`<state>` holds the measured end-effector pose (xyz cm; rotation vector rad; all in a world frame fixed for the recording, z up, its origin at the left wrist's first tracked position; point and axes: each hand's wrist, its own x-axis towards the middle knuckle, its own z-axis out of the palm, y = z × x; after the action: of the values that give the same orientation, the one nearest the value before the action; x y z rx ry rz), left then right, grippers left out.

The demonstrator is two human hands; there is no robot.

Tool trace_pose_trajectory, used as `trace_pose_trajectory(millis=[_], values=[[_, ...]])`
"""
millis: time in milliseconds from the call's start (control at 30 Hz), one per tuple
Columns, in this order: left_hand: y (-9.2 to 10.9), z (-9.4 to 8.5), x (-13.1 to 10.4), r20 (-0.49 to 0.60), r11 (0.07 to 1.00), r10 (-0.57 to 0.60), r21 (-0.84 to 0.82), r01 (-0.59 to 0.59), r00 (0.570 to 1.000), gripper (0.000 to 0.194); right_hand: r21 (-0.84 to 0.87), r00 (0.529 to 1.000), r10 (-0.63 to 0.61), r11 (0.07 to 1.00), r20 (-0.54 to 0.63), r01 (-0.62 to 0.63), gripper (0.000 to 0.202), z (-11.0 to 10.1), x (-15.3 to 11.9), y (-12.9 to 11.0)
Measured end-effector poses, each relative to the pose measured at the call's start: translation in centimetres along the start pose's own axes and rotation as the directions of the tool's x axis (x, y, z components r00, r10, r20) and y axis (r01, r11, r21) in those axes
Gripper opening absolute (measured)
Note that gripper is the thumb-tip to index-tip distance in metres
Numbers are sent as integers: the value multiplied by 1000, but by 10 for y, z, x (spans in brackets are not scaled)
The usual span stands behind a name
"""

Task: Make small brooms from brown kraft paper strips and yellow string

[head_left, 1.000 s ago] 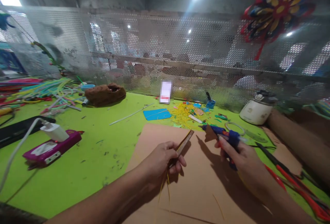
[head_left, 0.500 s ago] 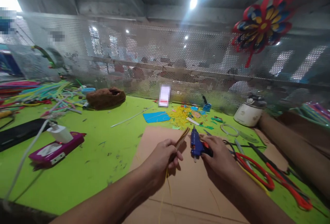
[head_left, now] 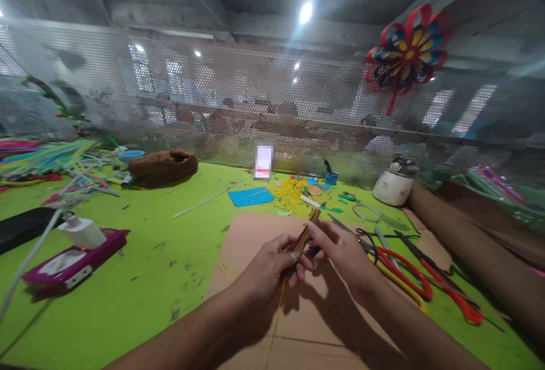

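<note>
A: What do we have in hand?

B: Strip (head_left: 307, 232), brown, long and thin, layered at its edges, with a yellowish line along it. We see it tilted, upper end away from us, above the cardboard (head_left: 251, 236).

A: And the hands?

B: Left hand (head_left: 276, 256) closed round the strip's lower part. Right hand (head_left: 340, 245) narrow, thumb and fingertips pinching near the upper end. A dark blue bit (head_left: 314, 250) shows between them; we cannot tell its full shape.

A: Anything hanging?

B: A thin yellow strand (head_left: 281, 302), below the left hand. Cardboard is flat, matt, tan; it lies on the table (head_left: 145, 279), smooth lime green with dark specks.

A: Beyond the cardboard?

B: We note a flat blue sheet (head_left: 251, 197), beside it a loose tangle of yellow shreds (head_left: 292, 194). Further left, a lumpy brown object (head_left: 164, 170), soft-looking, with a dark opening.

A: Right side?

B: Scissors (head_left: 457, 296) with red handles, a pale ring (head_left: 366, 205), and a rounded white flask (head_left: 392, 187), dark lid. Behind all, we log mesh (head_left: 238, 86), its holes small and regular.
</note>
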<state>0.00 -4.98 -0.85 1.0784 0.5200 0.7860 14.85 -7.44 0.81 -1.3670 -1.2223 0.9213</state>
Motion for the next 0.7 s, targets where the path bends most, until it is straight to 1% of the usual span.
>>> trace_pose_trajectory(millis=[67,100,167,233,300,367,400,433,500,567,600,633,700], values=[[-1,-1,0,45,1000,-3,-27,4,999,22,48,996,-25,998,-84,29,42,2,0,0],[-2,-1,0,61,999,-2,-43,5,998,22,79,995,-28,996,-99,36,42,3,0,0],[-1,0,-1,74,997,9,-80,-3,997,23,148,996,-26,988,-80,38,41,5,-1,-1],[1,2,-2,66,994,13,-112,-6,998,23,212,999,-23,977,-39,30,39,5,-3,0],[3,3,-2,41,992,10,-126,-4,999,22,241,999,-22,970,-41,31,38,4,-6,3],[6,3,-2,-2,990,9,-138,-9,1000,20,200,995,-32,978,-91,50,37,3,-10,8],[7,3,-1,-29,989,11,-150,-15,1000,19,159,995,-31,986,-97,46,36,3,-13,12],[8,2,-1,-58,985,18,-168,-27,998,17,111,997,-22,993,-77,30,36,5,-16,15],[9,1,1,-110,979,32,-195,-53,993,13,16,998,14,1000,55,-15,35,13,-24,21],[10,0,2,-144,977,45,-199,-73,989,11,-81,972,60,996,226,-43,30,25,-32,25],[11,-1,2,-153,978,54,-193,-83,987,11,-127,954,73,991,291,-37,28,32,-37,27],[11,-1,2,-159,978,66,-185,-95,985,11,-160,940,74,987,333,-21,28,38,-40,28],[12,-2,2,-163,978,89,-175,-118,983,11,-210,926,56,977,374,26,33,46,-45,31]])
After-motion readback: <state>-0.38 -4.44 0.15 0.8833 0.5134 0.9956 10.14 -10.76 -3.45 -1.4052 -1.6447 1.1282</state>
